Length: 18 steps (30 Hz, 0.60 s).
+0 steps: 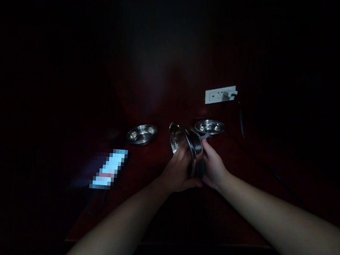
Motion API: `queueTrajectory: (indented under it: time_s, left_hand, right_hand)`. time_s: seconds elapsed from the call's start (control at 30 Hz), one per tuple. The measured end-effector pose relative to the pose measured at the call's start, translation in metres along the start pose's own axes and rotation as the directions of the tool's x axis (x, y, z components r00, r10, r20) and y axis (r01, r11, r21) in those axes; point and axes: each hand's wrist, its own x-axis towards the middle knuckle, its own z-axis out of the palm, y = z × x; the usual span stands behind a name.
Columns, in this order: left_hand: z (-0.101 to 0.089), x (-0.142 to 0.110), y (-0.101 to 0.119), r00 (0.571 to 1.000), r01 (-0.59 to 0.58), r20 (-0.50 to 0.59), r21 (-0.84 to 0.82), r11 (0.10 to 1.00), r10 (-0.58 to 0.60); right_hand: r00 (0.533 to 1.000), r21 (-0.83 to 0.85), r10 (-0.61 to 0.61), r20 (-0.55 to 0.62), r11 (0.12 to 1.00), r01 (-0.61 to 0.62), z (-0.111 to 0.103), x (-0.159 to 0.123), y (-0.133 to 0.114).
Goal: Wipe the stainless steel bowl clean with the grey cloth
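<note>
In dim light my left hand (pixel 178 169) grips a steel bowl (pixel 183 142) held on edge, its hollow turned to the left. My right hand (pixel 212 166) presses against the bowl's back with a dark patterned cloth (pixel 203 136) showing above its fingers. Both hands hover over a dark red table (pixel 240 211). A second steel bowl (pixel 142 134) lies on the table to the left, and a third steel bowl (pixel 210 126) lies just behind my right hand.
A lit phone screen (pixel 109 168) lies at the left of the table. On the wall behind, a white socket (pixel 218 95) holds a plug, and its black cable (pixel 242 123) runs down and off to the right. Everything else is in darkness.
</note>
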Motion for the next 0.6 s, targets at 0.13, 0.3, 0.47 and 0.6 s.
queueTrajectory:
  time_s: [0.13, 0.3, 0.47, 0.6]
  left_hand:
    - [0.001, 0.001, -0.002, 0.996, 0.010, -0.084, -0.023, 1.000, -0.012]
    - [0.002, 0.005, -0.002, 0.979, 0.005, -0.203, -0.066, 0.998, -0.018]
    - [-0.001, 0.009, 0.000, 0.975, 0.032, -0.215, -0.121, 0.992, -0.058]
    - [-0.003, 0.010, 0.001, 0.980, 0.012, -0.195, -0.182, 0.983, -0.048]
  right_hand:
    - [0.996, -0.068, -0.081, 0.039, 0.994, 0.083, 0.000, -0.002, 0.007]
    - [0.973, -0.245, -0.225, 0.055, 0.941, 0.231, -0.014, -0.002, 0.020]
    - [0.929, -0.468, -0.345, 0.136, 0.804, 0.367, -0.020, -0.005, 0.019]
    - [0.926, -0.554, -0.363, 0.103, 0.753, 0.356, -0.023, -0.003, 0.013]
